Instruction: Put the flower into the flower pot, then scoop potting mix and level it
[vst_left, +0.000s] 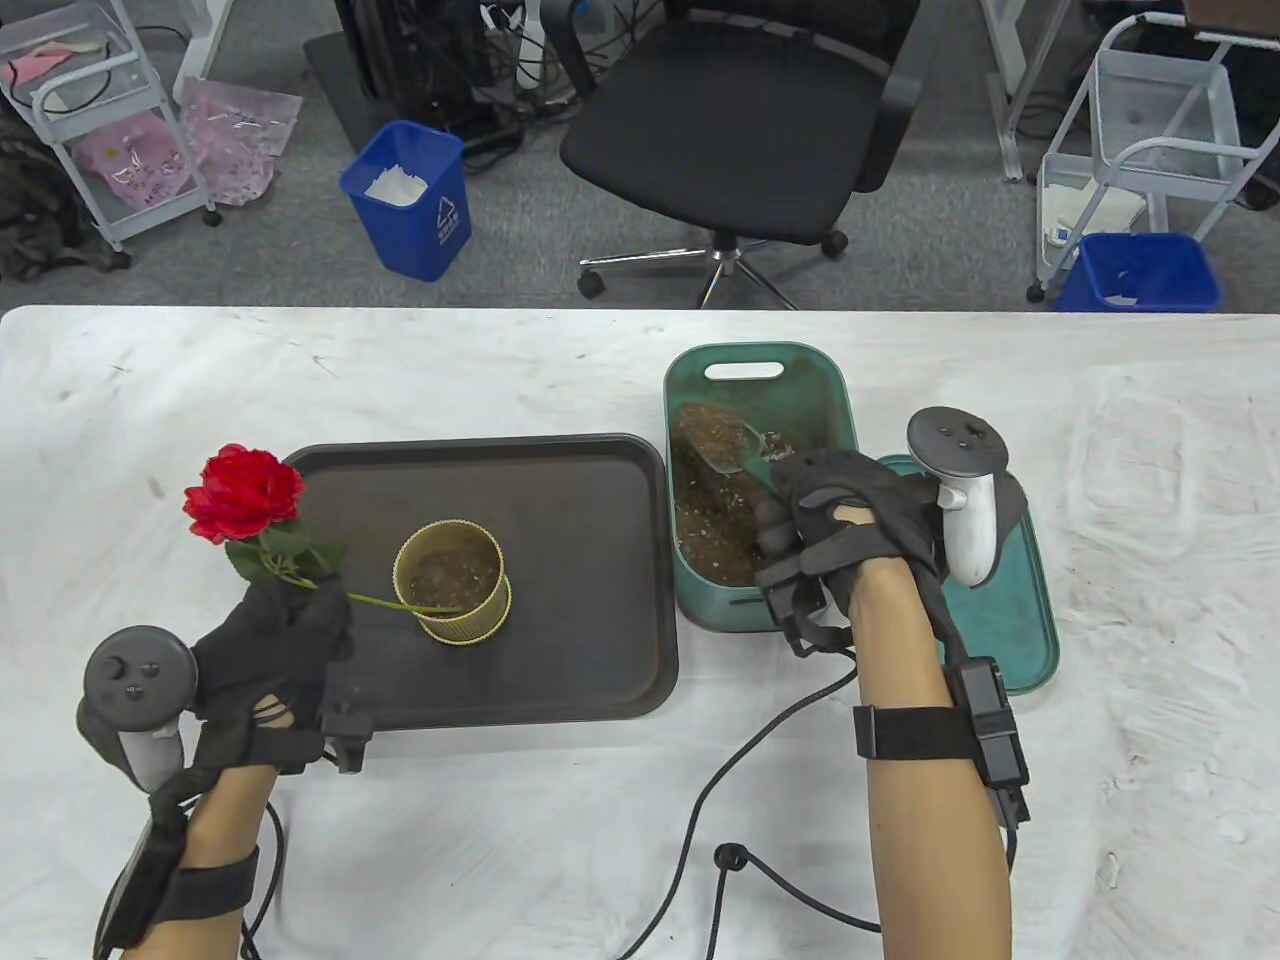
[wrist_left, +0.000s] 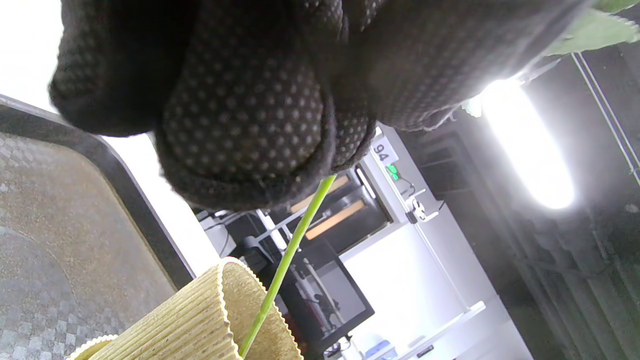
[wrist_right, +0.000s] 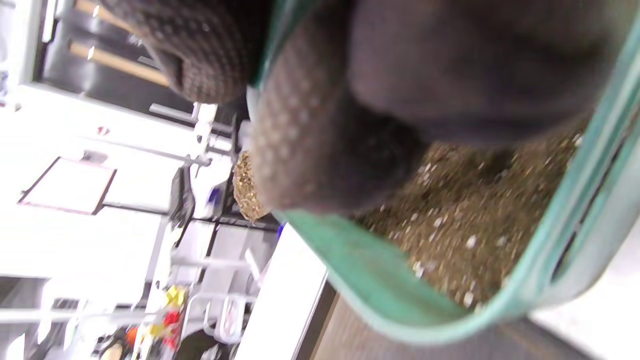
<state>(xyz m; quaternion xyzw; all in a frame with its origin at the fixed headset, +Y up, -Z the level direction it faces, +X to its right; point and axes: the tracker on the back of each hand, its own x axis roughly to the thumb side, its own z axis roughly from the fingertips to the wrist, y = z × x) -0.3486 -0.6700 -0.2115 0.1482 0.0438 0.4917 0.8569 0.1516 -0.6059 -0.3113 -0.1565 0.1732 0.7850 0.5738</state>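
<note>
The left hand (vst_left: 270, 640) pinches the green stem of the red flower (vst_left: 243, 493), holding it slanted so the bloom hangs up and to the left of the gold flower pot (vst_left: 452, 584) while the stem's lower end dips inside the pot's rim. The pot, partly filled with soil, stands upright near the middle of the dark tray (vst_left: 600, 660) on the white-covered bench (vst_left: 150, 400). The right hand (vst_left: 840, 520) curls around the handle of a scoop (vst_left: 730, 445) loaded with potting mix (vst_left: 715, 530), inside the green bin (vst_left: 840, 390) just right of the tray. A green lid (vst_left: 1010, 610) lies beside the bin.
</note>
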